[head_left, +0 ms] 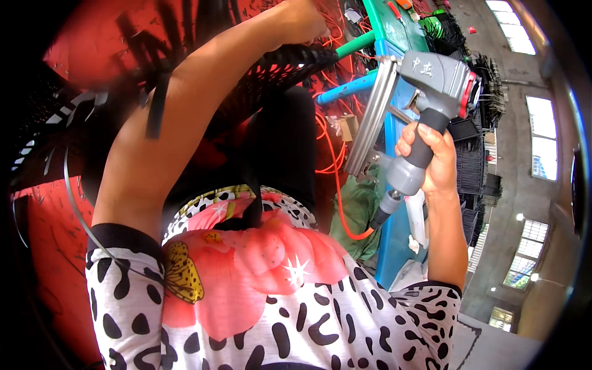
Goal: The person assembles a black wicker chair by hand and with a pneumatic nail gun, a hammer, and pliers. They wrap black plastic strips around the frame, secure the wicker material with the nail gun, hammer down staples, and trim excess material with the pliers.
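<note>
My right hand (435, 154) is wrapped round the dark grip of a grey air nail gun (431, 69), raised at the right. Its long silver magazine (374, 117) slants down to the left, and an orange air hose (343, 216) joins the base of the handle. My left arm reaches up across the view to my left hand (303, 23) near the top edge. Those fingers are curled in beside the rim of a black woven, basket-like piece (265, 74); what they hold is hidden. Black strips (160, 106) stick out by my left forearm, partly blurred.
A blue and green table (394, 37) stands at the right, with tools at its far end. Orange hoses (324, 145) and a small cardboard box (349, 127) lie on the red floor (58, 259). Green sacking (357, 206) sits beside the table. Black stacked pieces (468, 154) line its far side.
</note>
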### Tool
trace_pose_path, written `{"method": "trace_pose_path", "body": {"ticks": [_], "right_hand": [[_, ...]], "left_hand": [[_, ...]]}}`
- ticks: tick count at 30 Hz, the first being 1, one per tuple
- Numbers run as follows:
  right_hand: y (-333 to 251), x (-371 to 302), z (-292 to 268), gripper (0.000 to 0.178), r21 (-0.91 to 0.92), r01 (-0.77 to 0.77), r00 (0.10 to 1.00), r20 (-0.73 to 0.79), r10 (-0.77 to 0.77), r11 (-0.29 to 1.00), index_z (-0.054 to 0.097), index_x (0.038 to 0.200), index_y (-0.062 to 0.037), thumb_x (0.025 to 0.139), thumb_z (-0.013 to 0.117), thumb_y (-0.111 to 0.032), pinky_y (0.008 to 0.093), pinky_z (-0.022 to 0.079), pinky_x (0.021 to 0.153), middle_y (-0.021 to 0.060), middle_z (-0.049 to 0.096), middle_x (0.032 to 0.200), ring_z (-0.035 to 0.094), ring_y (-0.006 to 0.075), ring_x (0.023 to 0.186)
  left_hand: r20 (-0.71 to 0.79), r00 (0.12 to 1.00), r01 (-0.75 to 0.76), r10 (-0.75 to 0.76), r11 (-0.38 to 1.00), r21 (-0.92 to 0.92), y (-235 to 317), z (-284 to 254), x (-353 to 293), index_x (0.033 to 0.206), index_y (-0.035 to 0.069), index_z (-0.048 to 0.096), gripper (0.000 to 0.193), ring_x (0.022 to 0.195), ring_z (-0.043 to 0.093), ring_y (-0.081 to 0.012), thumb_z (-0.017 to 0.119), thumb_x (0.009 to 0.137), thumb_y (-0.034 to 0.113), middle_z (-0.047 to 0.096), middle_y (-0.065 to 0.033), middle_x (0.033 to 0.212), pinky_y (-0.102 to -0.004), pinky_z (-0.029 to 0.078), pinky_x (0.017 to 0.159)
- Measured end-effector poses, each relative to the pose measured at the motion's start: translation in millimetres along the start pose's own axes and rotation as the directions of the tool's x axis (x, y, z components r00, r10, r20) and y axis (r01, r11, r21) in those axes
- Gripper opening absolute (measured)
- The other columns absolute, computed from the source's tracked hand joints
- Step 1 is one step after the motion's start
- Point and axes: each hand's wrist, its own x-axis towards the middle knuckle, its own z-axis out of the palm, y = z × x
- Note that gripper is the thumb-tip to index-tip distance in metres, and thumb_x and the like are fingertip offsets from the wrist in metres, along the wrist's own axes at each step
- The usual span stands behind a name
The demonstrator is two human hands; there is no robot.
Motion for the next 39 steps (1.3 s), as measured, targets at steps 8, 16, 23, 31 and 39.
{"method": "trace_pose_path", "body": {"ticks": [8,16,23,31,39], "right_hand": [[74,-26,-58,0.039,-0.137,0.022,0.914,-0.399,-0.076,0.990,0.045,0.110,-0.0001,0.074,0.060,-0.003,0.0288,0.048,0.056,0.0067,0.055,0.077,0.057,0.0153,0.060],[98,-40,-140,0.045,-0.550,-0.331,0.741,-0.655,-0.150,0.766,0.040,0.114,-0.0008,0.077,0.064,-0.010,0.0327,0.049,0.054,0.0112,0.061,0.075,0.062,0.0179,0.060],[84,-9,-144,0.049,-0.533,-0.463,0.789,-0.612,0.055,0.709,0.040,0.120,0.0048,0.080,0.063,-0.010,0.0290,0.049,0.054,0.0107,0.063,0.082,0.060,0.0126,0.061],[95,62,-186,0.057,-0.834,-0.518,0.844,-0.534,-0.047,0.190,0.036,0.123,0.0057,0.080,0.058,-0.024,0.0461,0.045,0.089,0.0273,0.060,0.106,0.056,0.0429,0.104],[104,105,-240,0.074,-0.834,-0.540,0.830,-0.550,-0.092,0.112,0.033,0.138,-0.0026,0.080,0.061,-0.039,0.0441,0.045,0.090,0.0268,0.060,0.110,0.058,0.0387,0.104]], "left_hand": [[0.053,0.921,0.321,-0.386,0.675,-0.665,40,-61,-43,0.080,-0.003,0.061,0.019,0.063,0.054,-0.0141,0.061,0.073,0.014,0.055,-0.0086,0.065,-0.0295,0.043,0.062],[0.157,0.876,0.436,-0.456,0.609,-0.662,51,-74,-46,0.076,-0.002,0.058,0.012,0.060,0.043,-0.0055,0.060,0.078,0.010,0.047,0.0009,0.061,-0.0238,0.035,0.056],[0.095,0.884,0.391,-0.458,0.613,-0.687,42,-74,-56,0.074,-0.001,0.058,0.009,0.056,0.041,-0.0051,0.058,0.078,0.006,0.048,0.0015,0.059,-0.0243,0.034,0.052],[0.065,0.871,0.398,-0.487,0.621,-0.675,58,-77,-54,0.075,-0.002,0.058,0.003,0.060,0.043,-0.0069,0.059,0.077,0.000,0.048,-0.0012,0.064,-0.0239,0.036,0.056],[0.103,0.855,0.427,-0.509,0.576,-0.697,61,-78,-54,0.074,-0.003,0.057,0.002,0.062,0.043,-0.0078,0.059,0.075,-0.002,0.048,-0.0021,0.065,-0.0235,0.035,0.058]]}}
